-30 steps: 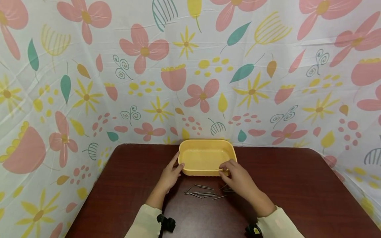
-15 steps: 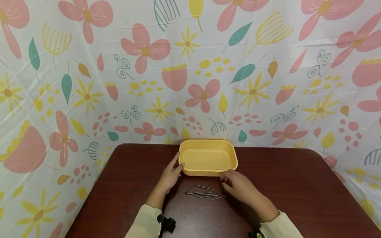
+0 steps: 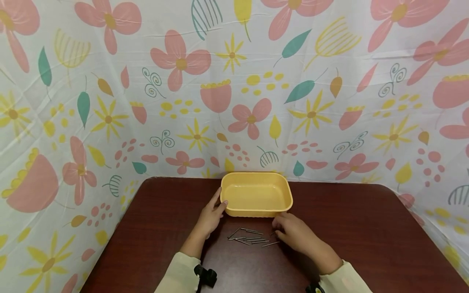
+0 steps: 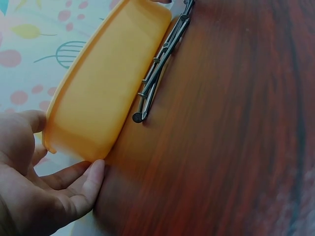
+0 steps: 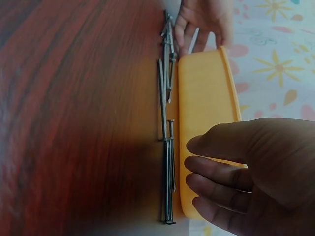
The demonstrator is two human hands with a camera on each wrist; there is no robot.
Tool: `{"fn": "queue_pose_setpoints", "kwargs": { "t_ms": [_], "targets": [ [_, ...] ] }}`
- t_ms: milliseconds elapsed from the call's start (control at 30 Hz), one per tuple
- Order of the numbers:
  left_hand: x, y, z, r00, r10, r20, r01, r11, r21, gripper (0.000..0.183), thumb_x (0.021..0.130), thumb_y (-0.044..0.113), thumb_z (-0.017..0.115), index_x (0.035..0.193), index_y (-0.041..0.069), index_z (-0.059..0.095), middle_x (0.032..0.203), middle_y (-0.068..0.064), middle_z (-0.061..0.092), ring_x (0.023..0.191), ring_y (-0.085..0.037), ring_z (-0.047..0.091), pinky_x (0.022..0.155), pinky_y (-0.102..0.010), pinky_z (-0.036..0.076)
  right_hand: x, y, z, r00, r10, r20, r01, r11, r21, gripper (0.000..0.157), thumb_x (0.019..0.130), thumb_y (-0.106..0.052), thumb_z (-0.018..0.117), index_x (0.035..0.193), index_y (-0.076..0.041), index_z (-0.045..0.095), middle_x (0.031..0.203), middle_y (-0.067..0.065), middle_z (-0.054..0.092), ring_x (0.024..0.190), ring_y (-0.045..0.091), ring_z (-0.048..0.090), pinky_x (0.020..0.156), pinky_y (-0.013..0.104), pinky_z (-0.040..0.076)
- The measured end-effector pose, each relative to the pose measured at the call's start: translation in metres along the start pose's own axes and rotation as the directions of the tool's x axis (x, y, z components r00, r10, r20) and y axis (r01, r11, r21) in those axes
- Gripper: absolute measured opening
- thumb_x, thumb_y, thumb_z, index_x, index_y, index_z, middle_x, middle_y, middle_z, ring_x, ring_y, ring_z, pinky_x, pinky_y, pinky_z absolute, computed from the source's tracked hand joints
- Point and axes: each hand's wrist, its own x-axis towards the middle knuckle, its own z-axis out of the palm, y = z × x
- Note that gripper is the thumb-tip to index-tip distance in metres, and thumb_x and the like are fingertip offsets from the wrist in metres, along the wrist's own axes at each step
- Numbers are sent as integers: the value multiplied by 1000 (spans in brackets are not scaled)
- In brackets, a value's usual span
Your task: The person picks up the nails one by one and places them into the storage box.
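A shallow yellow plastic tray [image 3: 256,213] stands at the back of the table. My left hand [image 3: 210,215] holds its left end, thumb at the front corner and fingers along the side; the left wrist view shows fingertips at the rim and at the base. Several steel nails [image 3: 253,240] lie loosely on the table in front of the tray. My right hand [image 3: 298,234] is low by the tray's front right corner, over the nails at that end. In the right wrist view its thumb and fingers [image 5: 211,189] are apart, with no nail visible between them.
The dark red-brown wooden table [image 3: 366,236] has rounded back corners. Directly behind it hangs a white floral cloth [image 3: 234,101], close to the tray's back, and it continues along the left side. Black wrist straps [image 3: 206,276] sit on the cream sleeves [image 3: 179,274].
My right hand has drawn back from over the tray's front right rim, down toward the nails on the table. The left hand and the tray have stayed in place.
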Motion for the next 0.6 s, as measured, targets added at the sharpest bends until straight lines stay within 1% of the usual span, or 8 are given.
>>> {"fn": "queue_pose_setpoints", "kwargs": {
  "t_ms": [133, 233, 367, 467, 600],
  "targets": [
    [0, 1, 1, 1000, 4, -3, -4, 1000, 2, 60, 97, 51, 50, 151, 46, 23, 155, -13, 34, 120, -28, 59, 90, -42, 54, 0, 4, -1, 1000, -20, 11, 20, 999, -32, 12, 81, -9, 74, 87, -16, 65, 91, -5, 57, 85, 12, 55, 70, 32, 48],
    [0, 0, 1, 1000, -4, -2, 4, 1000, 3, 61, 97, 52, 50, 151, 47, 22, 156, -8, 34, 121, -28, 58, 91, -42, 53, -1, 7, 0, 999, -35, 12, 35, 998, -45, 12, 81, -10, 75, 85, -16, 65, 91, -5, 57, 85, 13, 56, 70, 32, 48],
    [1, -1, 1, 1000, -2, 4, 2, 1000, 6, 61, 97, 54, 48, 151, 46, 20, 152, -9, 40, 124, -28, 56, 92, -42, 53, -1, 10, 2, 999, -51, 15, 51, 998, -43, 13, 81, -11, 75, 81, -18, 64, 89, -6, 56, 84, 13, 55, 69, 31, 47],
    [0, -1, 1, 1000, -3, 3, 3, 1000, 3, 61, 96, 55, 48, 150, 49, 20, 147, -11, 45, 126, -28, 55, 93, -42, 53, 0, 11, 3, 998, -54, 15, 54, 998, -42, 13, 81, -12, 76, 80, -18, 64, 88, -7, 56, 84, 12, 55, 69, 30, 47],
    [1, -1, 1, 1000, -4, -1, 4, 1000, -3, 60, 95, 57, 49, 148, 52, 20, 146, -12, 46, 126, -28, 54, 93, -41, 53, 0, 12, 4, 999, -46, 13, 46, 998, -35, 15, 79, -12, 77, 78, -19, 63, 87, -7, 55, 82, 11, 53, 68, 29, 45]
  ]
}}
